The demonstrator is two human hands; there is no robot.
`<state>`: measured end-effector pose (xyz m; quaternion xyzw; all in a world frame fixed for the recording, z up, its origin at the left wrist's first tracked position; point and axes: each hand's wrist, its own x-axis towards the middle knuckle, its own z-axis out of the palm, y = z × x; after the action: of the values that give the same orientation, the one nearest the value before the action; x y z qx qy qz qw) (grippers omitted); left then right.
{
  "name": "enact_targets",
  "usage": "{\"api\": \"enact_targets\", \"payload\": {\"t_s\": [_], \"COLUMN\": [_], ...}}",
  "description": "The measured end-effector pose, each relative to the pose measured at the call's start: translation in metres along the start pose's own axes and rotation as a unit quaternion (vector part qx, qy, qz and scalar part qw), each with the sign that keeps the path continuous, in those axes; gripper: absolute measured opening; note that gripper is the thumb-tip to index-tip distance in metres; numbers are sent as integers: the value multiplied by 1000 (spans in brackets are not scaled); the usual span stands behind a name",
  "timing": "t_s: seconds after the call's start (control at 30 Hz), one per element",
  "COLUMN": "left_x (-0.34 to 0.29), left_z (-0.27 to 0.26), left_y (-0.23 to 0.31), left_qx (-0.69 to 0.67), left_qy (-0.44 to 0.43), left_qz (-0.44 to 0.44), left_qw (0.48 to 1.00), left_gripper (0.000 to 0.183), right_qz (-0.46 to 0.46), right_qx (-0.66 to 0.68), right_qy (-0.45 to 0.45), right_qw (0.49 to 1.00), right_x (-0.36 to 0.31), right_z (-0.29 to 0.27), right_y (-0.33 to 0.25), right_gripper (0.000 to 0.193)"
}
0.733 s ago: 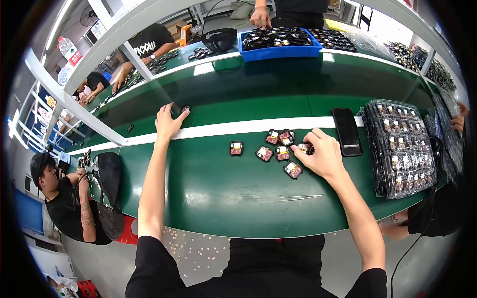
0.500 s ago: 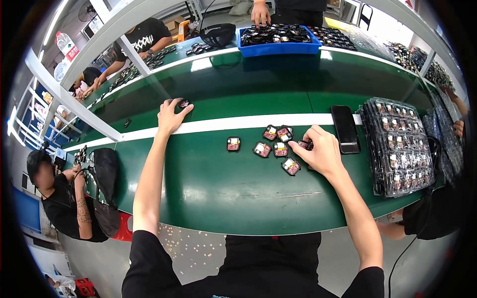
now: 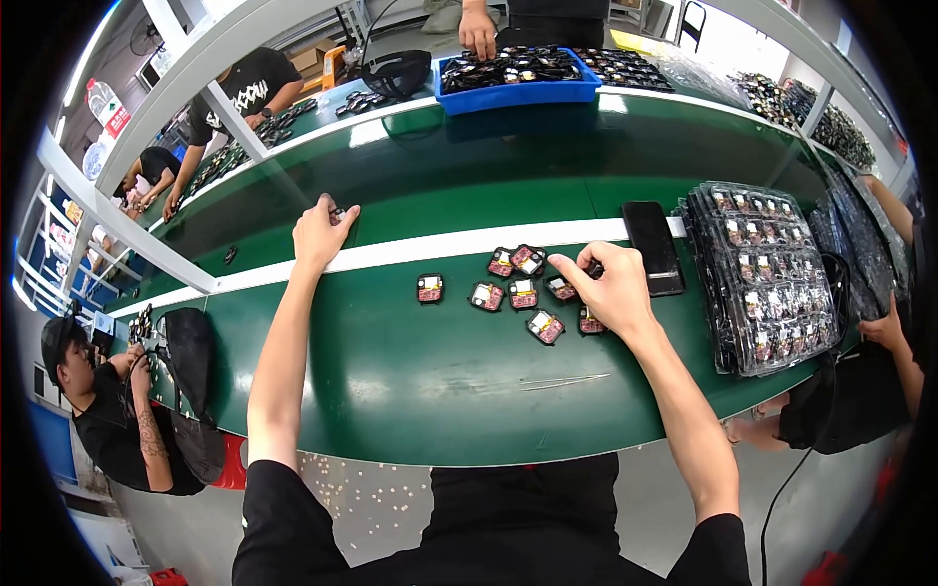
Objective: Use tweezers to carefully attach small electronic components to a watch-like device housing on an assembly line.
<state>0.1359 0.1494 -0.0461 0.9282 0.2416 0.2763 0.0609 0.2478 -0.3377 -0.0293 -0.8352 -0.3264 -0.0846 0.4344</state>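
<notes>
Past the white strip (image 3: 391,255), my left hand (image 3: 320,236) pinches a small dark electronic module (image 3: 338,211) by its edge; the fingers cover most of it. My right hand (image 3: 616,285) is curled over the right side of a loose group of small square modules with black frames. Something dark shows between its thumb and fingers, too hidden to name. One module (image 3: 560,287) lies by the thumb and another (image 3: 590,320) partly under the hand. Left of these lie several more, among them one leaning on its neighbour (image 3: 529,260) and one lying apart (image 3: 430,288).
Right of my hand lie a black phone (image 3: 653,246) and a stack of clear trays (image 3: 762,283) filled with modules. Tweezers (image 3: 565,382) lie near the front edge. Across the green bench, a person's hand (image 3: 478,37) reaches into a blue bin (image 3: 518,95). Other people sit left and right.
The view has shifted, moving the scene leftward. My left fingers have closed further around their module. My right hand has lifted slightly, uncovering the modules beneath it.
</notes>
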Motion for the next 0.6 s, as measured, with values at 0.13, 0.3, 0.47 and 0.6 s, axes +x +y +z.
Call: {"api": "enact_targets", "payload": {"t_s": [0.13, 0.3, 0.47, 0.6], "left_x": [-3, -19, -73, -104], "left_z": [-5, -27, -42, -57], "left_y": [-3, 13, 42, 49], "left_qx": [-19, -163, -262, -197], "left_qy": [3, 40, -146, -142], "left_qz": [35, 50, 31, 50], "left_qw": [999, 984, 954, 969], "left_gripper": [35, 37, 37, 32], "right_qz": [-5, -12, -18, -50], "right_qx": [-7, 18, 101, 164], "right_qy": [-32, -18, 50, 82], "right_qw": [999, 1000, 993, 982], "right_x": [0, -1, -1, 4], "right_z": [2, 2, -12, -49], "right_y": [3, 5, 1, -41], "right_gripper": [47, 36, 33, 31]}}
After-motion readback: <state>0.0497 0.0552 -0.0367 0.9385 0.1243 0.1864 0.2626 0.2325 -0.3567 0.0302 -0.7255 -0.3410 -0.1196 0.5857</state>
